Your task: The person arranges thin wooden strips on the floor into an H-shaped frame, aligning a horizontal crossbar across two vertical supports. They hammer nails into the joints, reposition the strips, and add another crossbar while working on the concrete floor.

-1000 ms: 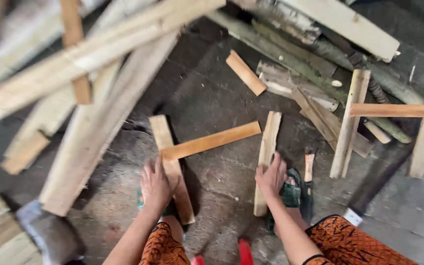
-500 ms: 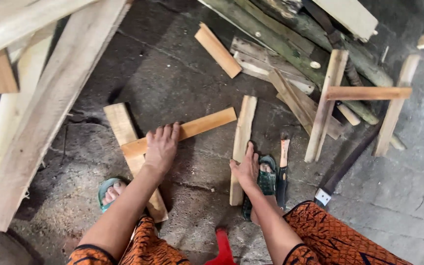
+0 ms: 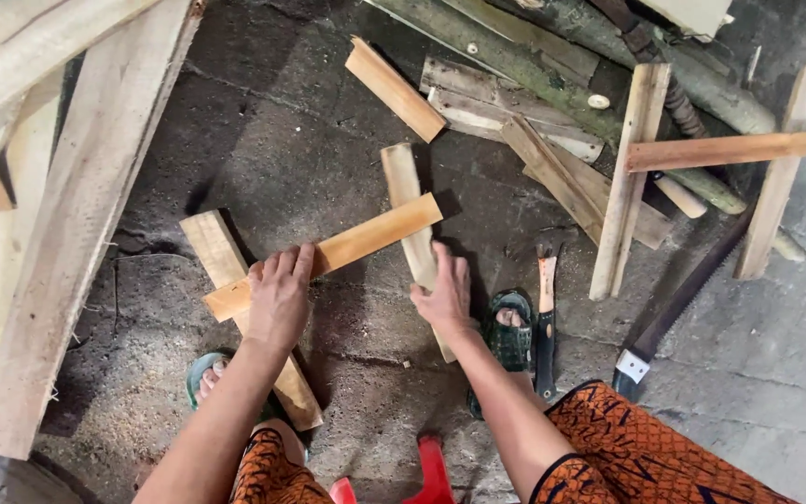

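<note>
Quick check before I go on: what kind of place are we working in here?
Most likely a rough carpentry spot or wood yard. The floor is bare concrete dusted with sawdust, offcut planks and logs lie about, and a hammer and a handsaw rest on the ground.

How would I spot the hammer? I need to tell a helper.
Start at the person's right hand and the green sandal beside it. The hammer lies on the floor just right of that sandal, the only tool with a pale wooden handle and black grip.
</note>
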